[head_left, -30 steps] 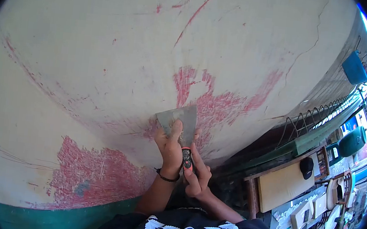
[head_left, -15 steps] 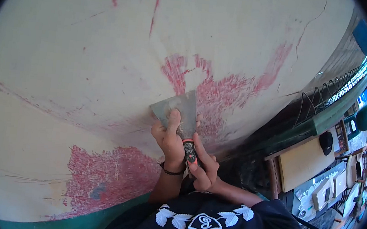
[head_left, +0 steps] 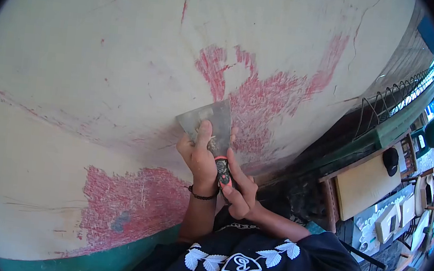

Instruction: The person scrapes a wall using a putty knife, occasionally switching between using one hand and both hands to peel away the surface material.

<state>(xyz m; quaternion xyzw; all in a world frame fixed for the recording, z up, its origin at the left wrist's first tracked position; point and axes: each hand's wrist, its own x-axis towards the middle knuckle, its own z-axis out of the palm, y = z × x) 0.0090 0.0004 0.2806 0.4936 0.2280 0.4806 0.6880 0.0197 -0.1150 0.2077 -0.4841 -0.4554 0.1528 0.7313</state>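
A wide-bladed scraper (head_left: 220,119) lies against the pale wall (head_left: 128,78), its metal blade at the lower left edge of a scraped red patch (head_left: 271,96). Crumbs of pale material sit on the blade. My left hand (head_left: 204,163), with a dark braided bracelet at the wrist, is closed on the blade, thumb flat on its face. Around the black and red handle (head_left: 222,169), my right hand (head_left: 242,194) is closed, with a finger stretched along the handle towards the blade. The blade hides part of the wall behind it.
Lower left, another scraped red patch (head_left: 135,206) borders a green band (head_left: 103,258) on the wall. Thin cracks and red streaks mark the wall above. To the right are a green ledge with wire coils (head_left: 390,101), a tan board (head_left: 364,190), a black cap (head_left: 390,161) and cluttered tables.
The view has shifted slightly, so the upper wall marks sit higher. Against the red patch, the scraper has slid slightly left and down. Both hands keep the same grip.
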